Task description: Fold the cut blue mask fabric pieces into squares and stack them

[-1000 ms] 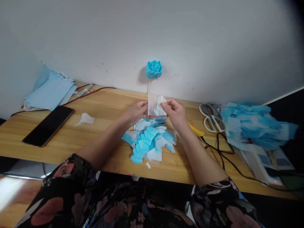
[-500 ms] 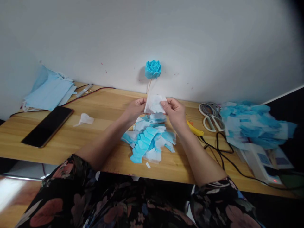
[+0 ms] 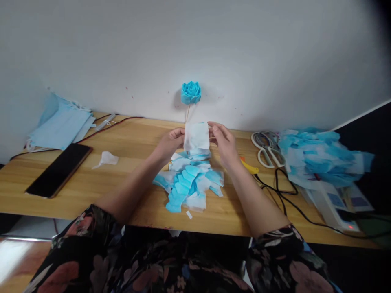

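A whitish piece of thin mask fabric (image 3: 197, 136) stands upright between my hands, with a bit of blue along its top edge. My left hand (image 3: 171, 142) is closed in a pinch on its left edge. At the right edge is my right hand (image 3: 224, 140), its thumb and fingers apart and the thumb off the fabric's face; light contact there is hard to make out. Just below lies a heap of cut, pleated blue and white fabric pieces (image 3: 186, 183). Behind the held piece, a blue fabric flower (image 3: 191, 92) on a thin stick (image 3: 187, 114) leans against the wall.
Face masks (image 3: 62, 124) and a black phone (image 3: 59, 170) lie left, near a white scrap (image 3: 106, 158). On the right are white-handled scissors (image 3: 267, 156), a yellow corded tool (image 3: 249, 167), a fabric pile (image 3: 324, 156) and a white power strip (image 3: 331, 207) with black cables.
My right thumb has come off the front of the fabric piece and moved to its edge. The piece now stands straighter. The whole view has shifted slightly.
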`<state>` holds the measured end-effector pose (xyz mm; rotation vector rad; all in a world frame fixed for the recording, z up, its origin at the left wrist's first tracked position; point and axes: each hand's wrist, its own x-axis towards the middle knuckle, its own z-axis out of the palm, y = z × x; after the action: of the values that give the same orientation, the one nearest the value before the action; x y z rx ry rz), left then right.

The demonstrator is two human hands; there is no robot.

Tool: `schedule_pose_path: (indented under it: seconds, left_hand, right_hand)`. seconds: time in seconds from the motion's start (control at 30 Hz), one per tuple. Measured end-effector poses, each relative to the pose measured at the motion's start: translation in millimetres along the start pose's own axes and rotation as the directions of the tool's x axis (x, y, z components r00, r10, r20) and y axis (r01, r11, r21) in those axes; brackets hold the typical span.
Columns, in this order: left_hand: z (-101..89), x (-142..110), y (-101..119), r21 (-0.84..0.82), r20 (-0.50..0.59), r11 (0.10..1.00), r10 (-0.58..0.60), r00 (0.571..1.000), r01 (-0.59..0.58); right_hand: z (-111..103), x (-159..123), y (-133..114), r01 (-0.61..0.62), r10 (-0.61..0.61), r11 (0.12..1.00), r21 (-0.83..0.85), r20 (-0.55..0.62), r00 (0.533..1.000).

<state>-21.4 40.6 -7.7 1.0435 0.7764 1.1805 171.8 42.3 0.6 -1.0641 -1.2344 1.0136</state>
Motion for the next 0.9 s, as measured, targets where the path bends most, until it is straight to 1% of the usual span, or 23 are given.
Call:
schedule_pose_path:
  seconds: [0.07,0.13,0.23,0.37,0.43,0.57,0.67,0.77,0.9]
  left_hand:
    - [-0.9,0.6,-0.5,-0.003,-0.009,1.000,-0.003,1.000,0.003]
    - [-1.2,0.8,-0.3,0.002,-0.009,1.000,-0.013,1.000,0.013]
    - [-0.6,0.0,1.1,0.015,-0.005,1.000,-0.024,1.000,0.024]
    - [0.4,-1.7,2.1,0.036,0.008,0.998,-0.045,0.999,0.045]
    - [0.9,-2.0,1.8,0.045,0.008,0.998,-0.047,0.999,0.047]
    - [1.2,-2.2,3.8,0.079,-0.031,0.996,-0.030,0.999,0.033]
    - [0.8,-2.0,8.9,0.121,-0.060,0.993,0.005,0.998,0.003]
    - [0.5,-0.6,13.0,0.183,-0.104,0.982,0.076,0.992,-0.056]
    - [0.4,1.7,10.8,0.254,-0.128,0.960,0.151,0.980,-0.115]
  right_hand:
    - [0.6,-1.6,-0.6,-0.074,0.069,0.996,0.053,0.093,0.993]
    - [3.2,-3.4,-0.5,-0.138,0.122,0.987,0.081,0.176,0.977]
    - [9.3,-6.3,-0.7,-0.156,0.128,0.982,0.110,0.232,0.964]
    - [13.9,-8.4,-2.4,-0.124,0.094,0.983,0.133,0.210,0.973]
    - [13.3,-8.4,-3.2,-0.081,0.063,0.992,0.100,0.171,0.983]
    - [10.4,-6.6,-4.1,0.017,-0.017,1.000,-0.001,0.101,0.995]
    - [9.3,-4.4,-3.9,0.042,-0.039,0.999,-0.032,0.089,0.995]
    - [8.7,-2.2,-2.1,0.044,-0.039,0.998,-0.040,0.104,0.994]
    - [7.5,-0.9,1.5,0.039,-0.032,0.998,-0.056,0.113,0.993]
